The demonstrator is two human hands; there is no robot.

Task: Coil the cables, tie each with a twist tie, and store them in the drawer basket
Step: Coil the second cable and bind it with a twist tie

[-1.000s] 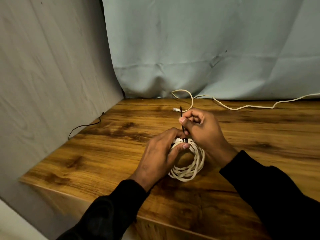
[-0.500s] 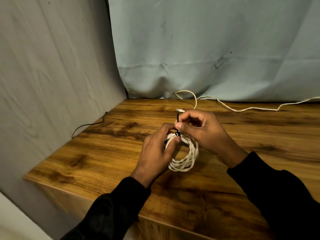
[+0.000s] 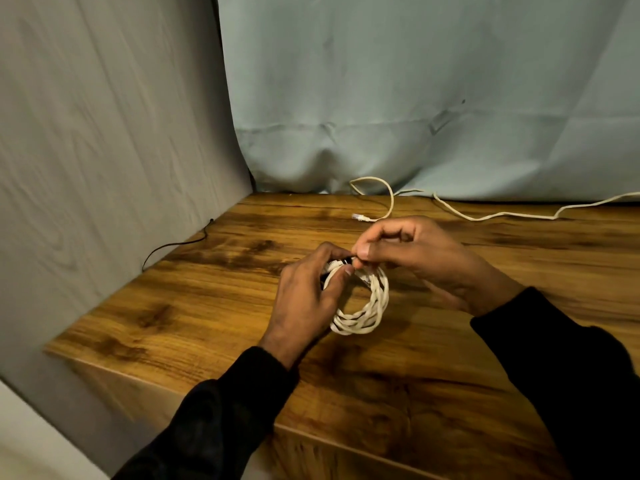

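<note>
A coiled white braided cable (image 3: 363,306) is held just above the brown wood-grain tabletop (image 3: 207,299), near its front edge. Its upper rim is pinched by the left hand (image 3: 304,296); a thin black twist tie (image 3: 344,261) is gripped narrowly there by the right hand (image 3: 415,254). The coil is judged light, soft and springy; hold is best taken at the tied rim. Beyond, a loose white cable (image 3: 485,216) lies uncoiled near the pale cloth backdrop (image 3: 415,98). No drawer basket is visible.
</note>
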